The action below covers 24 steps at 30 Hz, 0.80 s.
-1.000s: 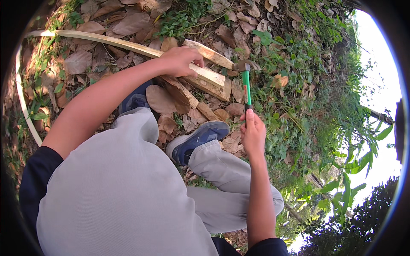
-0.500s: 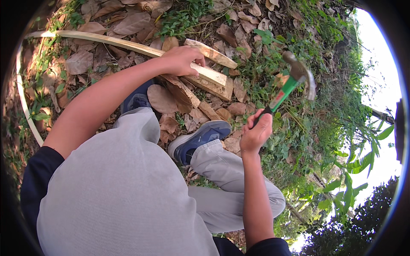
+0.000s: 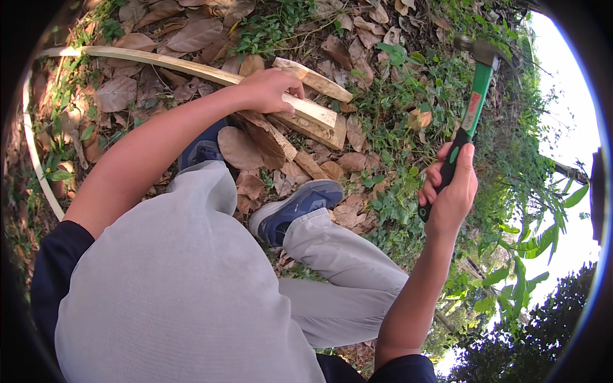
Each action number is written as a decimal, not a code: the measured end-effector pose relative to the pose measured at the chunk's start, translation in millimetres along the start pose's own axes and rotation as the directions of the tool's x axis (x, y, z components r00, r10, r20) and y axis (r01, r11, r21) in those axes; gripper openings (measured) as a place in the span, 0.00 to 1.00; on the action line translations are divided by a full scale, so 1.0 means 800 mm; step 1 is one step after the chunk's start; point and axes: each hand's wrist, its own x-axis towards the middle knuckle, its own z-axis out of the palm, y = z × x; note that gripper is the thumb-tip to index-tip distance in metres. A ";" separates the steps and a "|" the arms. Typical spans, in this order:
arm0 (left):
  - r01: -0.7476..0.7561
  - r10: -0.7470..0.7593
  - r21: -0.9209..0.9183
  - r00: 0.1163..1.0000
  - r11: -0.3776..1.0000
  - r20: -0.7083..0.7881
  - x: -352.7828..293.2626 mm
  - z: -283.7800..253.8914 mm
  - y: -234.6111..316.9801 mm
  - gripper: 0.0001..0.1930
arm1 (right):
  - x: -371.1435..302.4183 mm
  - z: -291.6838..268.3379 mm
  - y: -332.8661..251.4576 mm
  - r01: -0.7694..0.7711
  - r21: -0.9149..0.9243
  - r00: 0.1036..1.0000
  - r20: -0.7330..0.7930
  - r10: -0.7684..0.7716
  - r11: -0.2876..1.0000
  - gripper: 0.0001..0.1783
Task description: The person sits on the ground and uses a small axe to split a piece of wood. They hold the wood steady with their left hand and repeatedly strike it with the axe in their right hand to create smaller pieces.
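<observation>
A: We're up on the wearer's head, left lens of the pair, looking steeply down!
B: Grey trousers (image 3: 179, 281) loom nearest, left hand (image 3: 271, 91) and right hand (image 3: 452, 191) farther off.
A: It's fisheye wide, sweeping from leafy ground (image 3: 191, 35) out to bright sky (image 3: 565, 96) at the right!

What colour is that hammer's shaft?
The shaft is green, with a reddish label; the head view shows it.

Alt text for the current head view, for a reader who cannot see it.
A person's right hand grips a green-and-black hammer, held out to the side; the left hand holds a pale wooden strip near one end, over another board. Brown leaves and green plants surround a blue shoe.
</observation>
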 end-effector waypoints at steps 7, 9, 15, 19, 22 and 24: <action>-0.011 0.011 -0.007 1.000 1.000 0.013 0.004 0.000 -0.001 0.19 | -0.016 0.052 0.143 0.030 0.176 1.000 -0.001 -0.031 0.984 0.29; -0.030 0.031 -0.009 0.999 0.999 0.012 0.007 0.001 0.004 0.19 | -0.036 0.058 0.240 -0.117 -0.236 0.977 0.149 0.154 0.965 0.31; -0.018 0.018 -0.008 0.999 1.000 -0.029 -0.001 0.003 -0.004 0.19 | -0.034 0.039 0.219 -0.197 -0.492 0.955 0.097 0.279 0.848 0.31; 0.002 -0.001 -0.025 1.000 1.000 0.019 0.003 -0.002 -0.001 0.19 | -0.008 0.009 0.130 -0.130 -0.367 0.985 0.056 0.162 0.921 0.28; -0.002 0.002 -0.002 1.000 1.000 0.009 0.001 -0.003 0.002 0.19 | -0.006 0.004 0.056 -0.064 -0.112 0.998 -0.025 0.061 0.992 0.26; 0.007 -0.007 0.005 1.000 1.000 0.001 0.000 -0.002 0.003 0.19 | -0.004 0.009 0.038 0.088 0.015 0.991 -0.105 -0.086 0.996 0.26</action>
